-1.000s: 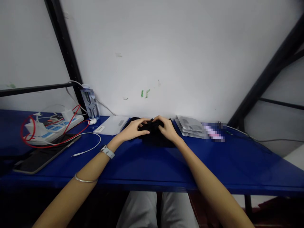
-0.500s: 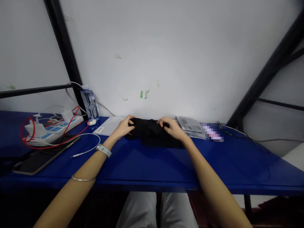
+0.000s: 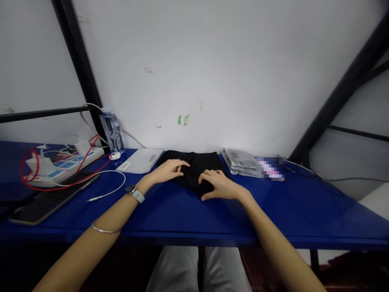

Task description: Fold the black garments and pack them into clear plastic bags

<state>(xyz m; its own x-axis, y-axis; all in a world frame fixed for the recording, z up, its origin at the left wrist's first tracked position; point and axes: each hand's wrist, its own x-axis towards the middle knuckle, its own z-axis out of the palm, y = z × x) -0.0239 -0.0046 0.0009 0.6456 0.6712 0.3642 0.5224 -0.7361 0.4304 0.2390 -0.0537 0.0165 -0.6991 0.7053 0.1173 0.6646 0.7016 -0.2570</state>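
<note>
A black cloth [image 3: 197, 164] lies flat on the blue table [image 3: 182, 211] close to the white wall. My left hand [image 3: 166, 172] rests on the cloth's left edge with its fingers stretched out toward the right. My right hand [image 3: 219, 185] lies on the cloth's near edge, fingers curved and spread, palm down. Neither hand has anything lifted.
To the left are a white flat packet [image 3: 142, 159], a white cable [image 3: 105, 190], a power strip with red and white wires [image 3: 57, 166], a dark tablet [image 3: 45, 202] and a clear bottle [image 3: 112, 132]. A stack of grey packets [image 3: 241, 161] lies right of the cloth. Black frame bars stand at both sides.
Both hands have pulled back toward me from the cloth's far side to its near edge. The cloth now lies spread flatter against the wall.
</note>
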